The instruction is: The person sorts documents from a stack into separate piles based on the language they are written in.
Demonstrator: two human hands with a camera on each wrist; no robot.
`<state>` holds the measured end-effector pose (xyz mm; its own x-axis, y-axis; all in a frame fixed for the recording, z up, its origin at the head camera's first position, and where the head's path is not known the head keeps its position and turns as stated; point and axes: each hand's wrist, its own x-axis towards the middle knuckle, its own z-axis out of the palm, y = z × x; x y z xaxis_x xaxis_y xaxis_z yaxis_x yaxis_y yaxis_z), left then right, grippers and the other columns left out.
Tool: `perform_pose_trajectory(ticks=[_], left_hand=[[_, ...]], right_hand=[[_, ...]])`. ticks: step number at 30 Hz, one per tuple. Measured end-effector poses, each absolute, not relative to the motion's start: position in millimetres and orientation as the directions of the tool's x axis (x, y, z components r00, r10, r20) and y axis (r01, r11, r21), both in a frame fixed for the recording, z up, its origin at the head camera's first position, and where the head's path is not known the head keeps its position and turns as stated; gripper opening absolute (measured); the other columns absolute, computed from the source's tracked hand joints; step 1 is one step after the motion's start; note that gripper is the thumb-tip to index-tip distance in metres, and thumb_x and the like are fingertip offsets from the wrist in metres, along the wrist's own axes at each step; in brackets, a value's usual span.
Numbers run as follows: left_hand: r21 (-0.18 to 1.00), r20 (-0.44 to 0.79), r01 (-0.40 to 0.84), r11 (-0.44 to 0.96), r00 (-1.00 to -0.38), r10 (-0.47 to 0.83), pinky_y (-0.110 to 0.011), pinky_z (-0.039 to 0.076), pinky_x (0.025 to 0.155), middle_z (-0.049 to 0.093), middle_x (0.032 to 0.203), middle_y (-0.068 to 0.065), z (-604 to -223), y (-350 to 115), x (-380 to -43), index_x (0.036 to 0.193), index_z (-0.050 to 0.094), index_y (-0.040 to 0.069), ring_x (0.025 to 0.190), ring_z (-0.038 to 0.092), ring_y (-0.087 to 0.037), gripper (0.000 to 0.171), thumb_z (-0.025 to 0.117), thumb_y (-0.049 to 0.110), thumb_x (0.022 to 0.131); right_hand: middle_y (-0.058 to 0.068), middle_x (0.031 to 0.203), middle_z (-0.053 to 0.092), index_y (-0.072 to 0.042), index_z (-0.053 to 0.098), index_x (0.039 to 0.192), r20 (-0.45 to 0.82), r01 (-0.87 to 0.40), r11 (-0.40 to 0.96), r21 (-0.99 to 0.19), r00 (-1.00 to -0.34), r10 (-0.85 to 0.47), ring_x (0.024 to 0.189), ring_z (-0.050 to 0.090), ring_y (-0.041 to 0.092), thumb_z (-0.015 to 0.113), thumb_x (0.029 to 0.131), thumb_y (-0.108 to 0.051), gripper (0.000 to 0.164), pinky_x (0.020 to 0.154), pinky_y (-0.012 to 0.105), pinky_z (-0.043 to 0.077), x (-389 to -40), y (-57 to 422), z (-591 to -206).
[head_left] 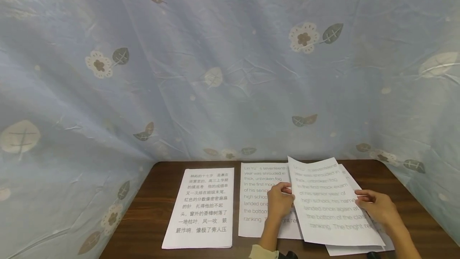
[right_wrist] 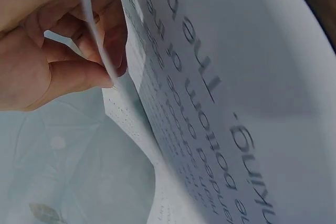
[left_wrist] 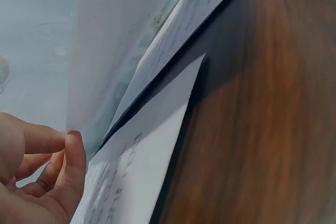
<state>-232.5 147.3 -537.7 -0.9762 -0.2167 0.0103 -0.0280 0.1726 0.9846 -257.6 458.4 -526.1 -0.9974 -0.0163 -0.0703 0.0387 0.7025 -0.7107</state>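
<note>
Both hands hold up one white sheet of paper (head_left: 330, 211) printed with large English text, its surface slightly bowed. My left hand (head_left: 280, 201) pinches the left edge between thumb and fingers; the left wrist view shows the same pinch, with the sheet (left_wrist: 115, 40) rising from the fingertips. On the opposite edge, my right hand (head_left: 379, 207) grips the sheet between thumb and fingers, its edge seen nearly side-on in the right wrist view. Under the left forearm lies English-printed paper (head_left: 251, 203). More paper (head_left: 336, 250) pokes out beneath the raised sheet, mostly covered by it.
A stack of pages with Chinese text (head_left: 203, 207) lies at the left of the dark wooden table (head_left: 143, 215). Behind and beside the table hangs a pale blue curtain (head_left: 230, 99) with leaf and flower prints, reaching the table's back edge.
</note>
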Motion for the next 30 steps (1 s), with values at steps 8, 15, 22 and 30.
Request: perform_pose_trajectory(ticks=[8, 15, 22, 30], left_hand=[[0.987, 0.029, -0.011, 0.159, -0.969, -0.245, -0.016, 0.051, 0.049, 0.071, 0.088, 0.000, -540, 171, -233, 0.116, 0.078, 0.003, 0.053, 0.062, -0.005, 0.036, 0.074, -0.011, 0.083], [0.991, 0.038, 0.004, 0.133, -0.966, -0.255, -0.016, 0.051, 0.049, 0.070, 0.087, 0.000, -542, 187, -236, 0.114, 0.078, 0.001, 0.053, 0.061, -0.004, 0.034, 0.075, -0.014, 0.083], [0.989, 0.052, 0.013, 0.150, -0.964, -0.262, -0.015, 0.048, 0.048, 0.068, 0.084, 0.002, -546, 193, -237, 0.112, 0.079, 0.004, 0.053, 0.060, -0.002, 0.034, 0.076, -0.013, 0.083], [0.986, 0.053, 0.012, 0.166, -0.967, -0.248, -0.016, 0.050, 0.049, 0.069, 0.085, 0.001, -547, 196, -237, 0.112, 0.079, 0.004, 0.055, 0.061, -0.002, 0.033, 0.078, -0.012, 0.083]], right_hand=[[0.012, 0.111, 0.075, 0.010, 0.061, 0.141, -0.100, 0.078, 0.705, -0.704, -0.995, 0.010, 0.093, 0.059, 0.011, 0.069, 0.100, -0.020, 0.051, 0.080, 0.029, 0.039, -260, 478, -528], [0.016, 0.112, 0.075, 0.012, 0.059, 0.141, -0.104, 0.099, 0.706, -0.701, -0.994, 0.036, 0.092, 0.059, 0.011, 0.068, 0.099, -0.017, 0.052, 0.078, 0.029, 0.040, -263, 488, -530], [0.012, 0.105, 0.075, 0.013, 0.062, 0.137, -0.070, 0.083, 0.711, -0.698, -0.996, 0.048, 0.087, 0.058, 0.010, 0.067, 0.099, -0.013, 0.046, 0.067, 0.020, 0.040, -264, 491, -530], [0.007, 0.100, 0.077, 0.012, 0.064, 0.134, -0.070, 0.085, 0.701, -0.708, -0.996, 0.051, 0.081, 0.060, 0.011, 0.071, 0.098, -0.012, 0.044, 0.066, 0.022, 0.042, -265, 491, -531]])
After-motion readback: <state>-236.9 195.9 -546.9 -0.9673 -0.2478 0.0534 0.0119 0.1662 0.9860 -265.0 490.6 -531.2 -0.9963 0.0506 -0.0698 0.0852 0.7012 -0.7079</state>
